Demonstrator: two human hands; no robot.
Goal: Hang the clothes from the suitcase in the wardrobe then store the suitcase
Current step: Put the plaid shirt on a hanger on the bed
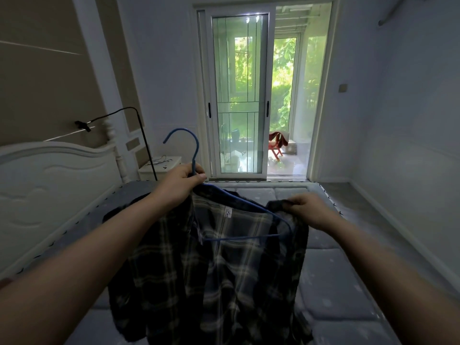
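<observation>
A dark plaid shirt (219,270) hangs in front of me over the bed, held up in the air. A blue wire hanger (194,148) sits inside its collar, hook pointing up and left. My left hand (181,181) grips the hanger's neck just below the hook, together with the shirt's collar. My right hand (308,210) pinches the shirt's right shoulder, beside the hanger's right arm. The shirt's left side sags lower than the right. Neither suitcase nor wardrobe is in view.
A bare grey mattress (331,282) lies below the shirt, with a white headboard (49,175) at left. A black floor lamp (139,135) and white nightstand (159,166) stand beyond. A sliding glass door (239,95) ahead is half open onto a balcony. Floor runs along the right wall.
</observation>
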